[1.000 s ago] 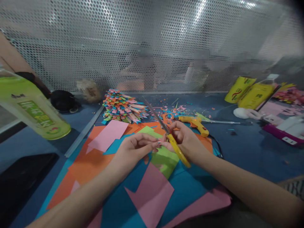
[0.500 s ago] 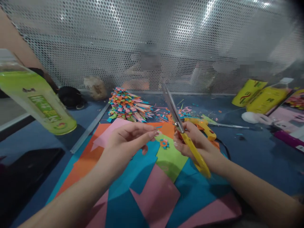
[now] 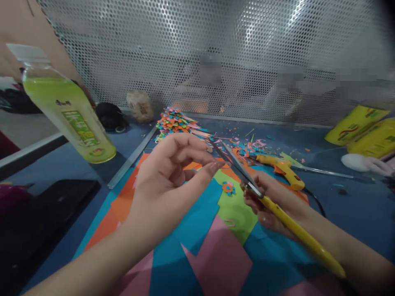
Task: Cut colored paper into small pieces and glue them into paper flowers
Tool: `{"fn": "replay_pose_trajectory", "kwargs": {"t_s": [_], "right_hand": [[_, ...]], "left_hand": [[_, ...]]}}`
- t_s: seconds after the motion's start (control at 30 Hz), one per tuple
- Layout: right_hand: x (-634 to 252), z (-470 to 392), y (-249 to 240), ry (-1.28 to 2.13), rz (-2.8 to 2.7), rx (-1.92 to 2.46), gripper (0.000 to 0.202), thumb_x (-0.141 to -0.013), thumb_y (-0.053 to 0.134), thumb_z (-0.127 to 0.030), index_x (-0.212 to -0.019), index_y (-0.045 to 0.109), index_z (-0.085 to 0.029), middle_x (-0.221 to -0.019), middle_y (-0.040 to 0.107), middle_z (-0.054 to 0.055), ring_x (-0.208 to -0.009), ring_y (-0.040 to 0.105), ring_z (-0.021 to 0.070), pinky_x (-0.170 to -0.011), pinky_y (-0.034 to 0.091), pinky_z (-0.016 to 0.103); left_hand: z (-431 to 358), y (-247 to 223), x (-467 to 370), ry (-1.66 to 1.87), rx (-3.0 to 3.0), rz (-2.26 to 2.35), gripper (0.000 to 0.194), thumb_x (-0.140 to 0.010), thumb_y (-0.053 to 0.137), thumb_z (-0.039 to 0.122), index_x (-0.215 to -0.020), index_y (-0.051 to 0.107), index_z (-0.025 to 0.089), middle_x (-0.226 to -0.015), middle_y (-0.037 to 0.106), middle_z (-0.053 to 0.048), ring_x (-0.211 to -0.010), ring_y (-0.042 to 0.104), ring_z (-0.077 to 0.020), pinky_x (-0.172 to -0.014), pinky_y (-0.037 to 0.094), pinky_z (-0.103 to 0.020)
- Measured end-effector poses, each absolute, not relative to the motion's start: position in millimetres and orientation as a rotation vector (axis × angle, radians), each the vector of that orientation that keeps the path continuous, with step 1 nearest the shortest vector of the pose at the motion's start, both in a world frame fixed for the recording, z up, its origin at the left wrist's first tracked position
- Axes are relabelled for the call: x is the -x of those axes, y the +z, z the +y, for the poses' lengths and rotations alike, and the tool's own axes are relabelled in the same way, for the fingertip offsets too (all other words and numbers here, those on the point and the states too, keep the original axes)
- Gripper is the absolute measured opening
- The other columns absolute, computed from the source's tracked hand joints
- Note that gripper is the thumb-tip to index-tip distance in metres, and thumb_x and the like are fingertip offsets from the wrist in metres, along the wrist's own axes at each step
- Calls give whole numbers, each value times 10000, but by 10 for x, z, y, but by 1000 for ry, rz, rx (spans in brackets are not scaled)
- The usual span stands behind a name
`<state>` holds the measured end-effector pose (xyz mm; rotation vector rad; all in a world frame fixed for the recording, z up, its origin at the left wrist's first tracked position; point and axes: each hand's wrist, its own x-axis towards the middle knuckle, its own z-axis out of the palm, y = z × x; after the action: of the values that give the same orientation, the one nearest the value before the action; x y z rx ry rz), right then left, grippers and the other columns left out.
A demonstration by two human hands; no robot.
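Note:
My left hand (image 3: 175,181) is raised over the sheets, thumb and fingertips pinched on a tiny pinkish piece of paper, mostly hidden. Close by, my right hand (image 3: 274,201) grips scissors (image 3: 290,222) with yellow handles. Their blades are slightly parted and point up and left toward the left fingertips. Beneath, on a green paper sheet (image 3: 240,209), lies a small orange and blue paper flower (image 3: 228,188) with a bit of pink. A thin pink curl of paper (image 3: 228,223) rests lower on that sheet. Blue, pink and orange sheets spread around it.
A multicoloured paper cone (image 3: 174,121) stands at the back, with paper scraps (image 3: 256,144) to its right. A yellow glue gun (image 3: 285,168) lies beyond my right hand. On the left are a green drink bottle (image 3: 74,115), a clear ruler (image 3: 132,158) and a black flat object (image 3: 58,213).
The scissors have swung down from steep to slanting, their blades now beside my left fingertips. My left hand has risen and come nearer the camera. The view has shifted left.

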<state>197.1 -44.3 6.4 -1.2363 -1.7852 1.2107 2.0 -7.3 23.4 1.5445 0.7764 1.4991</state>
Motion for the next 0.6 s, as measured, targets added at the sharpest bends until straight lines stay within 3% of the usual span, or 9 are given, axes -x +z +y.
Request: {"fn": "replay_pose_trajectory", "kwargs": {"t_s": [0.23,0.6], "right_hand": [[-2011,-478,54,1204,-1820,1269,335,-731,616,-499,-821,444,-226,-730,453,2,-635,464,129,-537,453,250],[-1953,-507,106,1230,-1771,1282,311,-729,632,-449,-932,506,-251,-768,505,16,-647,500,139,-533,468,246]], "left_hand": [[-83,185,-19,1515,-1600,769,185,-709,667,139,-822,561,241,-731,627,17,-658,611,-121,-428,435,-206],[-65,158,-17,1533,-1612,690,181,-706,660,122,-806,554,228,-693,580,14,-602,578,-112,-388,439,-198]]}}
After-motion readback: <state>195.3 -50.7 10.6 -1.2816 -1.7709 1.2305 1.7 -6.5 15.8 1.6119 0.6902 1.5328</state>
